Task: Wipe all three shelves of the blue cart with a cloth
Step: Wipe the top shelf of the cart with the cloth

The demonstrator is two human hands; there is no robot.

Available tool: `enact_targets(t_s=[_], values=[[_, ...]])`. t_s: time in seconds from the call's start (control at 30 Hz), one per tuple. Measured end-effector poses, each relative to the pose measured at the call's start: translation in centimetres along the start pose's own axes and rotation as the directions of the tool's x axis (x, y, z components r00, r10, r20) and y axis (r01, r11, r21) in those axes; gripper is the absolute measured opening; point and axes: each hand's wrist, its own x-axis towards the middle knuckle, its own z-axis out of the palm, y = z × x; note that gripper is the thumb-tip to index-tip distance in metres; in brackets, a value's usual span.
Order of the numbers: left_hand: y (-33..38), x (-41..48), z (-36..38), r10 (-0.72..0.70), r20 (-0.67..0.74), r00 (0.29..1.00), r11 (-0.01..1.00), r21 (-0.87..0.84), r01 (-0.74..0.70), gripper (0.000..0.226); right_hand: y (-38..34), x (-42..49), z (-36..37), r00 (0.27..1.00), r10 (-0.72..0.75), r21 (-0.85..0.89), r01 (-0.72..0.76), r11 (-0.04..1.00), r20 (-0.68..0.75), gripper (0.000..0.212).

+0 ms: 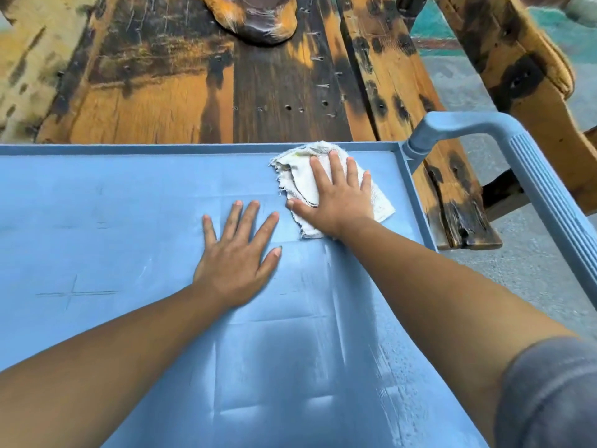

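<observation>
The white cloth (297, 179) lies on the top shelf (113, 221) of the blue cart (193, 149), near its far right corner. Our right hand (336, 198) presses flat on it, fingers (318, 169) straight and spread, gripping nothing. Our left hand (237, 257) lies flat on the bare shelf just beside, fingers also spread. The cart's handle (533, 176) stands to the right, and a worn wooden counter (193, 92) lies beyond.

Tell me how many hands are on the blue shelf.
2. The left hand lies flat on the bare shelf; the right hand presses the cloth near its far right corner.
</observation>
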Motion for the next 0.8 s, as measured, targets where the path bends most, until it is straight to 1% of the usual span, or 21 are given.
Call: enact_targets(t_s=[0.07,0.13,0.2,0.3,0.37,0.47,0.6,0.7,0.8], values=[[0.1,0.1,-0.1,0.001,-0.002,1.000,1.000,-0.004,-0.001,0.064,0.0,0.1,0.0,0.999,0.044,0.007,-0.044,0.999,-0.006,0.106],[0.1,0.2,-0.1,-0.003,-0.003,1.000,1.000,-0.009,0.003,0.064,0.1,-0.4,-0.1,0.987,0.161,0.040,-0.161,0.986,-0.004,0.107],[0.1,0.1,0.1,-0.003,-0.011,1.000,1.000,-0.009,0.003,0.065,0.3,-1.2,-0.1,0.960,0.279,0.049,-0.279,0.959,0.014,0.111],[0.1,0.2,0.1,-0.001,-0.009,1.000,1.000,-0.006,0.000,0.065,0.9,-3.7,-0.3,0.931,0.362,0.061,-0.364,0.929,0.041,0.114],[0.1,0.2,0.1,-0.002,-0.015,1.000,1.000,-0.006,0.002,0.065,1.5,-6.5,-0.1,0.916,0.400,0.074,-0.402,0.913,0.033,0.113],[0.1,0.2,0.1,0.003,-0.014,1.000,1.000,-0.002,-0.003,0.065,1.7,-12.1,0.8,0.909,0.417,0.069,-0.416,0.907,0.005,0.111],[0.0,0.2,-0.1,-0.002,-0.001,1.000,1.000,0.004,0.002,0.067,1.0,-19.9,2.3,0.928,0.372,0.043,-0.371,0.927,-0.003,0.113],[0.1,0.2,-0.2,-0.004,0.015,1.000,1.000,0.003,0.004,0.068,1.1,-25.2,2.9,0.939,0.342,0.026,-0.343,0.939,0.031,0.114],[0.0,0.1,-0.3,0.001,0.028,1.000,1.000,0.008,-0.002,0.068,2.0,-30.1,3.3,0.954,0.286,-0.035,-0.284,0.958,0.085,0.115]])
